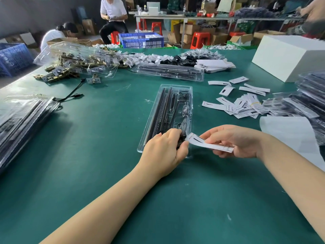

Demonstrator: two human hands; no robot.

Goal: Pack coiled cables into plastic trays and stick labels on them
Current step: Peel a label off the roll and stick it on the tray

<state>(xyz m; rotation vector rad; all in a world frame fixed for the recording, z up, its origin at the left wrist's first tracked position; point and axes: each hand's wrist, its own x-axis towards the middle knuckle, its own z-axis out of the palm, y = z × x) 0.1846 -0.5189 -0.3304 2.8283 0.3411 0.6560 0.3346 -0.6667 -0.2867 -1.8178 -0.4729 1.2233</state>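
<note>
1. The left hand (pixel 165 148) rests on the near end of the long clear plastic tray (pixel 171 110), fingers curled around a dark coiled cable (pixel 182 138) inside it.
2. The right hand (pixel 235 140) pinches a white paper label strip (pixel 209 144), its tip just beside the left thumb.
3. The tray lies on the green table (pixel 105 138); loose white labels (pixel 242 103) are scattered to its right.

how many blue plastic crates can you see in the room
2: one blue crate at the far left beside the table, another blue crate beyond its far edge. Clutter may hide more.
</note>
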